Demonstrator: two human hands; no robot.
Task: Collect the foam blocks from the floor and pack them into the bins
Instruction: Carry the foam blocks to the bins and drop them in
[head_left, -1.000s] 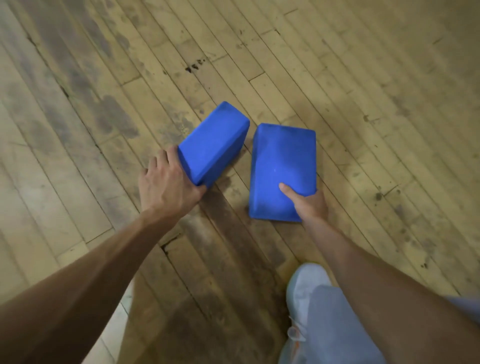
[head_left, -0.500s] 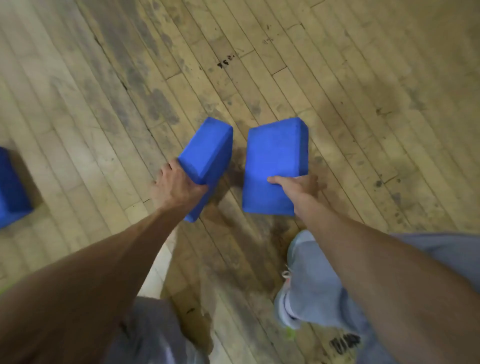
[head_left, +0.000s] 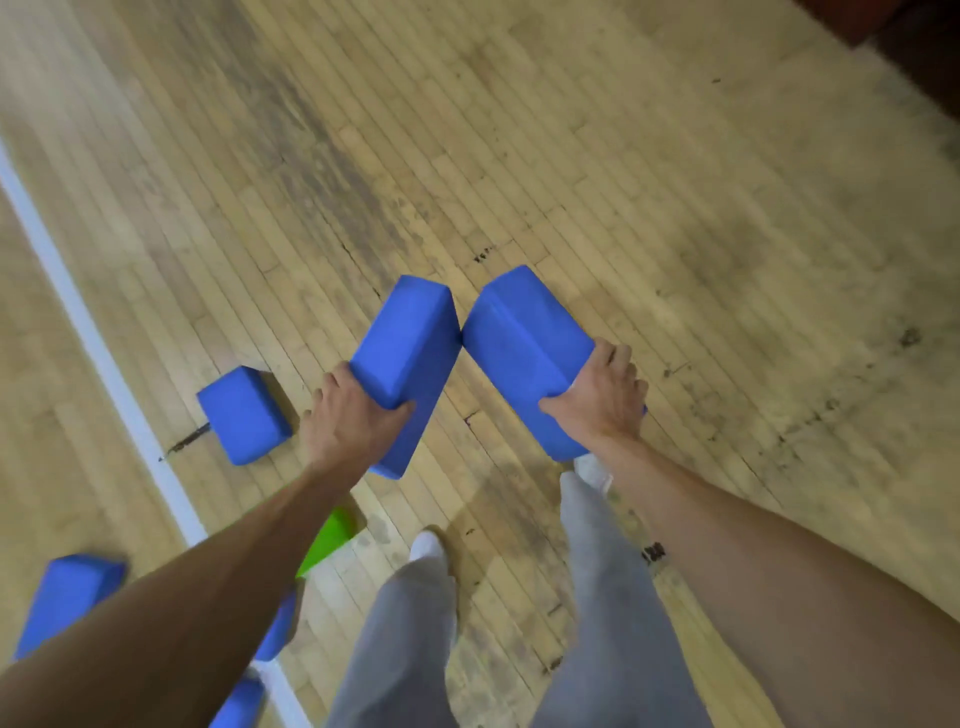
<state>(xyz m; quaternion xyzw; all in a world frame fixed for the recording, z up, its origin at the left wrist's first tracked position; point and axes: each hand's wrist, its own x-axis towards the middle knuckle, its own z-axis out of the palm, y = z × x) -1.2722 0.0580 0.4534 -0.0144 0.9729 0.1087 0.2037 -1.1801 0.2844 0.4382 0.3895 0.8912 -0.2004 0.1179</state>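
Item 1, left hand: clamped on the near end of block A, blue foam, thumb on the inner face, fingers over the outer side. Block held off the floor, long axis running fwd, away from the person. Item 2, right hand: clamped likewise on block B, blue foam, long axis fwd and leaning inward. Far corners of A and B meet or nearly meet; contact not certain. Both hands full, so prob. no spare grip w/o a drop-off first. Item 3, loose blue block: flat on the floor, left of the left hand and nearer to it than to the right, just beside the white line. Item 4, green block: on the floor, mostly hidden under the left forearm. Item 5, lower-left blue block: part covered by the same forearm. Items 6–7, blue sliver under the forearm and bottom-edge blue piece: too cut off to tell shape. Bins: none in view, direction unknown, so the carry route can't be judged. Misc.: grey trouser legs, white shoes. Frame blurred throughout.
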